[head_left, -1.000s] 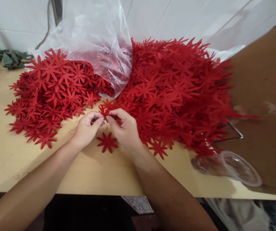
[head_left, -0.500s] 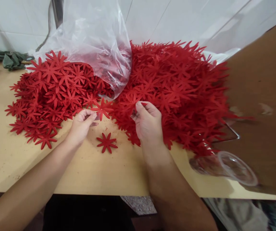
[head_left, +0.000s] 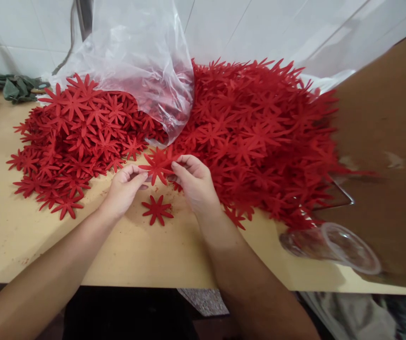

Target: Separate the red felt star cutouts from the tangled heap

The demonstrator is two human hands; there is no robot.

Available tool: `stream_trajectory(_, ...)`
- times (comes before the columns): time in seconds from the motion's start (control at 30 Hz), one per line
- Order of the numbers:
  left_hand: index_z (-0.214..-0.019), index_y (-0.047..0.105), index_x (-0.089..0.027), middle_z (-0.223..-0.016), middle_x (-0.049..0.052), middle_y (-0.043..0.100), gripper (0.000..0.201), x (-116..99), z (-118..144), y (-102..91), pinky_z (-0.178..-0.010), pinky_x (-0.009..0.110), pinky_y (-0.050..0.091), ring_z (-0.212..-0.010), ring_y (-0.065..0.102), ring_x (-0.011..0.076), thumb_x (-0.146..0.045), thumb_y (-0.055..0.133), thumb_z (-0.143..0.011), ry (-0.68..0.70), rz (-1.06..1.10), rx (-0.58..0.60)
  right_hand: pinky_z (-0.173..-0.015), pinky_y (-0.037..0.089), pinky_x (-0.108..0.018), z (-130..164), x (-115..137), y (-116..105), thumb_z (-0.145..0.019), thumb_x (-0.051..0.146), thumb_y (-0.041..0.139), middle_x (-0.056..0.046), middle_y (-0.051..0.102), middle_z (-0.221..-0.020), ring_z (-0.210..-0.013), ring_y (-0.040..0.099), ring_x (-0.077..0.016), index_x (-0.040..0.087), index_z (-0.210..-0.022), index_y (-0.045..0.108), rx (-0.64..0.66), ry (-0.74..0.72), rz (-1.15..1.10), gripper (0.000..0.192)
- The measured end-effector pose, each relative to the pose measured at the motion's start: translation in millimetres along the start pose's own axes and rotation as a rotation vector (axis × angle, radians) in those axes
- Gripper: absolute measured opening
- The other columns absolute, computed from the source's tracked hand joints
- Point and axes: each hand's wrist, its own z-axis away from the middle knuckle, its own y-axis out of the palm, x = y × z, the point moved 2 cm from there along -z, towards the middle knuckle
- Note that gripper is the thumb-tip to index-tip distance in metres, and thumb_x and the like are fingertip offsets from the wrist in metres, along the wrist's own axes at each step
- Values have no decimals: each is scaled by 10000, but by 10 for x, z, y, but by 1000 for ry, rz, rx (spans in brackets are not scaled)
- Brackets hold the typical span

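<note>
Between my two hands is a red flower-shaped cutout (head_left: 156,165) with long narrow petals. My left hand (head_left: 127,185) pinches a petal on its left side. Thumb and fingertips of my right hand (head_left: 194,182) are closed at the right side of the same red shape; whether a second cutout lies there is hard to tell. Just below, a single red flower cutout (head_left: 157,210) lies flat on the table. A heap of loose cutouts (head_left: 79,141) spreads beyond my left hand, and a larger, denser pile (head_left: 259,127) rises behind my right hand.
A clear plastic bag (head_left: 135,52) drapes over the back of the left heap. At the right, a clear plastic cup (head_left: 330,245) lies on its side against a brown board (head_left: 383,165). Dark green cloth (head_left: 19,87) sits at the far left of the wooden table (head_left: 118,255).
My right hand has come left, away from the big pile, to the cutout in my left hand. A cutout at the pile's front edge has shifted right. My left hand has barely moved.
</note>
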Motion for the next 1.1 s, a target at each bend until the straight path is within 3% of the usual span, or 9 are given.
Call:
stream_trajectory(0.17, -659, 516, -148, -679, -29, 586, 102, 34, -18, -1, -647, 211, 454, -630, 542, 65, -213, 592, -678, 0, -38, 18, -632, 477, -228, 68, -33, 109, -550, 222, 734, 40, 615, -693, -621, 560, -75, 204, -720, 585, 178, 87, -7, 227)
stream_trajectory(0.27, -654, 517, -150, -652, -40, 577, 89, 35, -21, -2, -632, 201, 448, -604, 531, 58, -203, 584, -680, 4, -50, 29, -589, 462, -218, 90, -43, 138, -525, 267, 758, 44, 618, -656, -584, 544, -70, 203, -672, 608, 259, 157, -45, 219)
stream_trajectory(0.43, -654, 508, -149, -659, -39, 592, 89, 12, -14, 2, -622, 195, 448, -590, 539, 52, -186, 586, -674, 2, -33, 32, -542, 434, -184, 49, -5, 80, -448, 328, 804, 66, 630, -636, -556, 538, -50, 221, -639, 629, 148, 153, -130, 281)
stream_trajectory(0.7, -648, 501, -149, -639, -36, 598, 98, -34, -16, -5, -602, 188, 441, -576, 542, 51, -184, 589, -670, 0, -17, 27, -511, 378, -197, 9, 21, -14, -495, 409, 778, 65, 554, -555, -501, 455, -47, 208, -608, 617, 88, 110, -60, 281)
stream_trajectory(0.93, -596, 474, -154, -586, -57, 538, 127, -61, 1, -8, -590, 185, 458, -542, 496, 38, -184, 593, -631, 11, -51, -7, -512, 354, -216, 15, 47, -51, -595, 362, 722, 65, 470, -542, -497, 398, -58, 198, -541, 483, 7, 1, 9, 294)
stream_trajectory(1.1, -582, 436, -160, -614, -51, 537, 151, -73, 2, -7, -594, 203, 482, -579, 522, 53, -173, 583, -614, -10, -58, -11, -480, 309, -212, 31, 63, -45, -621, 381, 698, 67, 403, -509, -477, 343, -54, 193, -518, 407, 48, -40, 114, 362)
